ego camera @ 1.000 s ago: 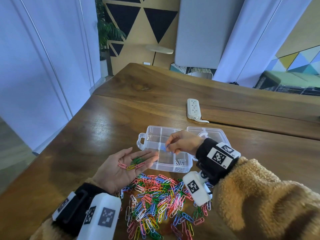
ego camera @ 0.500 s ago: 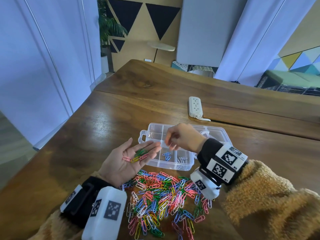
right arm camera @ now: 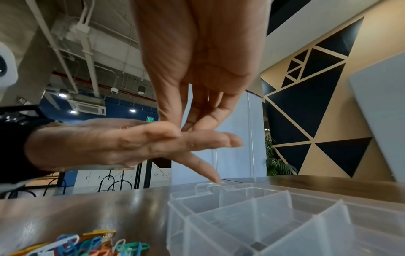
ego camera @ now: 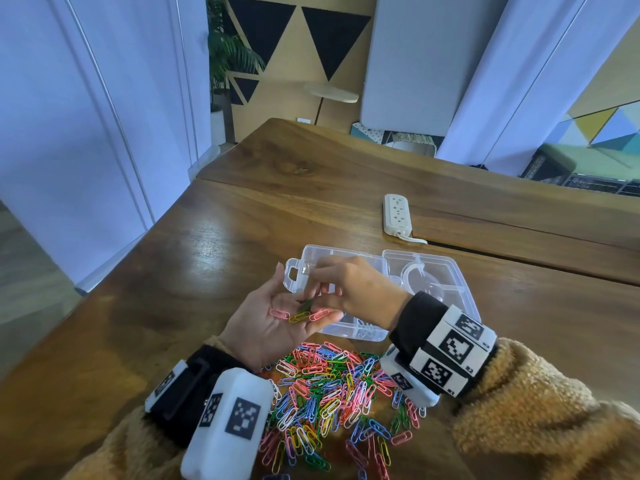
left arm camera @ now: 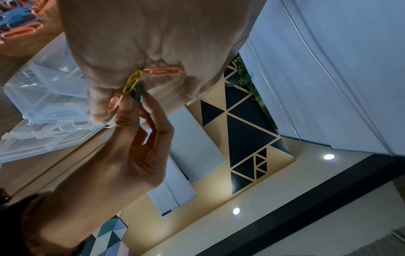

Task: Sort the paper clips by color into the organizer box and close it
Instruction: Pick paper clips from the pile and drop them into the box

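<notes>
Green paper clip pinched by right hand over flat, spread left hand.

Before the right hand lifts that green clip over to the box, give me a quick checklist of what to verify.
1. Grip on green paper clip: right hand fingertips pinch it in the left wrist view. Ok.
2. Left hand flat, palm up, carrying two pink clips and a yellow clip. Ok.
3. Organizer box open, lid laid back. Ok.
4. Green's compartment free: right hand hides much of the box. Cannot tell.
5. Only one green clip pinched: more may overlap. Cannot tell.
6. Sorting finished: not ok; a mixed pile remains on the table.
</notes>
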